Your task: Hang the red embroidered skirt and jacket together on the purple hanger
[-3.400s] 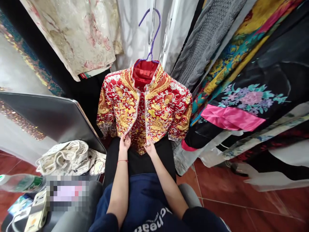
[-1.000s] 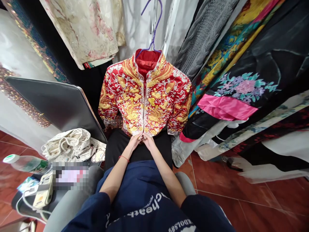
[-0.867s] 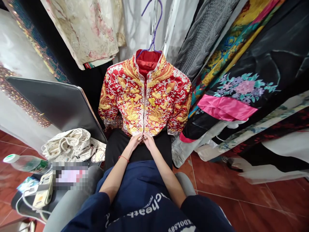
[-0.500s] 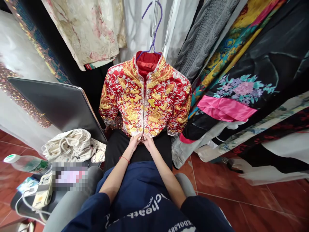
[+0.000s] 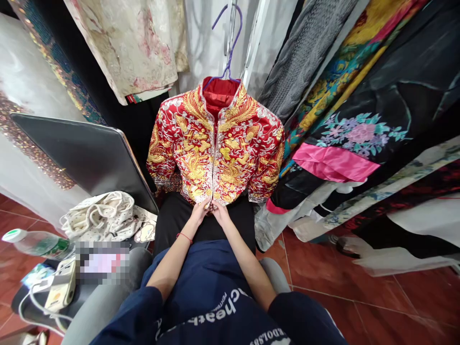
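The left hand point(image 5: 200, 211) and right hand point(image 5: 220, 212) pinched the red jacket point(image 5: 235, 160) by its lower front corners, seemingly to align both edges; it spread above the grip, a purple hanger point(image 5: 229, 64) at its collar, presumably supporting the shoulders.

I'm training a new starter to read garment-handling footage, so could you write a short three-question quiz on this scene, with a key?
1. True or false: the left grip and the right grip are both at the lower front edge of the red jacket.

2. Multiple choice: which of the person's wrists wears the red bracelet?
A) the right
B) the left
C) both

3. Fill in the blank: the hanger sticking out at the top of the red jacket is ____ in colour.

Key: 1. True. 2. B. 3. Purple.
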A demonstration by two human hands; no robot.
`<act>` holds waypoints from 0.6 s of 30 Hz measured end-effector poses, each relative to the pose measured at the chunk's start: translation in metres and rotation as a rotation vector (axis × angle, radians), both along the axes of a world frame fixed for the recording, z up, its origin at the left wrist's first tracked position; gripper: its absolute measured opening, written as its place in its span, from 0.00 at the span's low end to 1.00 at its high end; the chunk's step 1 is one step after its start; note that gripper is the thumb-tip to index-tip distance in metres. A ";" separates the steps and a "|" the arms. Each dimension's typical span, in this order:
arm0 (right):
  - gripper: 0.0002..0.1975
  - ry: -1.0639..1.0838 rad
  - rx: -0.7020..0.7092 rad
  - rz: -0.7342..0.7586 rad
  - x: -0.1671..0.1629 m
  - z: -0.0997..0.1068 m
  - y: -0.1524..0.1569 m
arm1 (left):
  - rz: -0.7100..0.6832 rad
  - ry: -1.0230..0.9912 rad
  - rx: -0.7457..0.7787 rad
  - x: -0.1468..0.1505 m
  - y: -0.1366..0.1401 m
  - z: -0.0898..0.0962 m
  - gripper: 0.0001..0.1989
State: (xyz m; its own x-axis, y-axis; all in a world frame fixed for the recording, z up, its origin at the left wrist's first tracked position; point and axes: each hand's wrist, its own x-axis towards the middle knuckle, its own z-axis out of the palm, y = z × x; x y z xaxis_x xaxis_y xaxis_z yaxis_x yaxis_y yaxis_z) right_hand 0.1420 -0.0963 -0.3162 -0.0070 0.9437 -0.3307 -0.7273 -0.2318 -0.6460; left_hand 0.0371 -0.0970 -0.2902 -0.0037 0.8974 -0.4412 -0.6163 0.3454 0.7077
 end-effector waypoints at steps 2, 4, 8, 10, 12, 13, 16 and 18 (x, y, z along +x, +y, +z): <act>0.17 0.001 0.003 -0.005 0.000 0.000 0.000 | -0.004 0.003 0.002 0.000 -0.001 0.001 0.16; 0.17 -0.001 0.003 -0.007 -0.001 0.000 0.000 | -0.006 0.007 0.003 0.000 -0.001 0.001 0.17; 0.17 -0.018 -0.010 -0.031 -0.001 0.000 0.000 | -0.012 0.021 0.002 0.001 0.000 -0.001 0.18; 0.18 -0.028 -0.015 -0.056 -0.002 0.001 0.000 | -0.019 0.029 0.004 0.002 0.000 -0.004 0.18; 0.17 -0.041 -0.015 -0.082 -0.004 0.003 -0.001 | -0.033 0.034 0.008 0.002 -0.001 -0.006 0.18; 0.17 -0.049 -0.016 -0.094 -0.005 0.003 -0.002 | -0.043 0.036 0.010 0.002 -0.002 -0.008 0.19; 0.15 -0.092 -0.026 -0.109 -0.008 0.005 -0.003 | -0.073 0.040 0.016 0.001 -0.003 -0.011 0.21; 0.14 -0.142 -0.046 -0.087 -0.007 0.005 -0.002 | -0.082 0.042 0.021 -0.001 -0.002 -0.012 0.23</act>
State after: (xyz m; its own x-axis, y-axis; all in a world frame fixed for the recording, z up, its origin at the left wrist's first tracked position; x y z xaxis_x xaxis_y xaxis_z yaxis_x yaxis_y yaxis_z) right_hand 0.1346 -0.0987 -0.3109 0.1234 0.9225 -0.3658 -0.6482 -0.2042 -0.7336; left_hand 0.0360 -0.0995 -0.3026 0.0516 0.9047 -0.4229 -0.5560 0.3777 0.7404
